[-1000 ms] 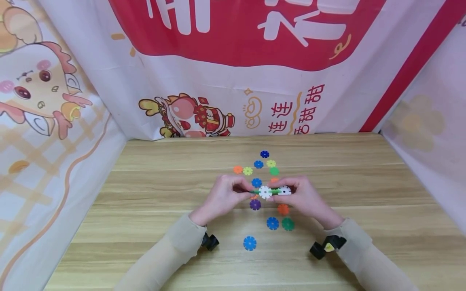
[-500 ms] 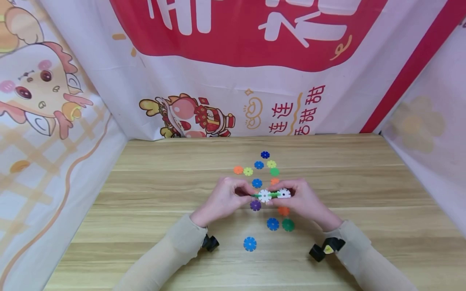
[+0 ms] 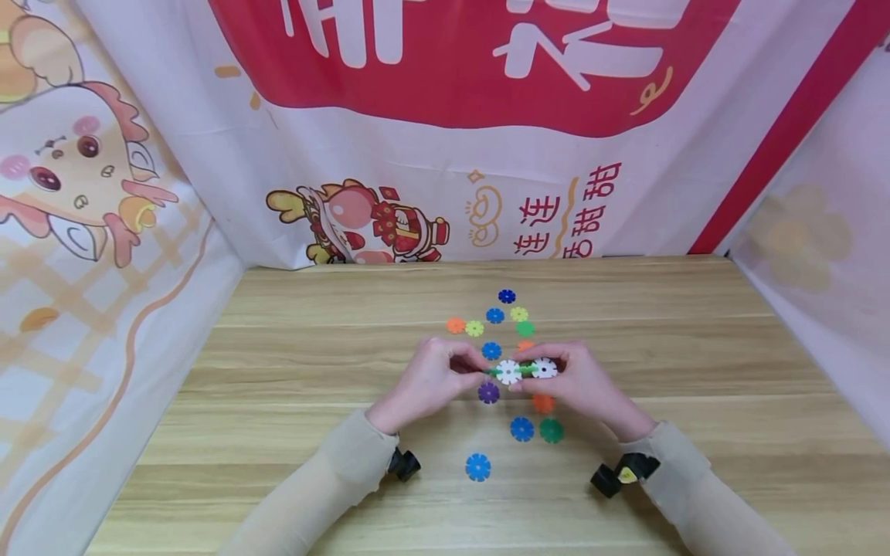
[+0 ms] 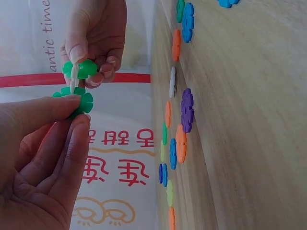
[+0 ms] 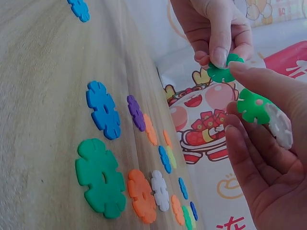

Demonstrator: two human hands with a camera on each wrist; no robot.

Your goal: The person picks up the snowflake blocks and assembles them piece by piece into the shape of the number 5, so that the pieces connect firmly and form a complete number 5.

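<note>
My left hand (image 3: pixel 433 382) pinches a green notched snowflake disc (image 4: pixel 84 102) between thumb and fingertips above the table. Opposite it, my right hand (image 3: pixel 582 380) holds a short chain of snowflake discs: a white disc (image 3: pixel 508 372), a green disc (image 5: pixel 250 107) and another white disc (image 3: pixel 545 368) at the right end. The left-hand green disc meets the chain's left white disc, which stands edge-on in the left wrist view; how deep their slots sit together I cannot tell. Right fingers partly cover the chain.
Loose snowflake discs lie flat below and around the hands, among them a purple disc (image 3: pixel 488 393), a dark green disc (image 3: pixel 552 431) and a blue disc (image 3: pixel 477 467) nearest the front. Several more lie farther back, including a navy disc (image 3: pixel 507 296). Printed cloth (image 3: pixel 389 154) walls the table.
The joined discs have turned slightly between the hands, so the right-end white disc shows rounder. Both hands stay in nearly the same place, and the loose discs lie as before.
</note>
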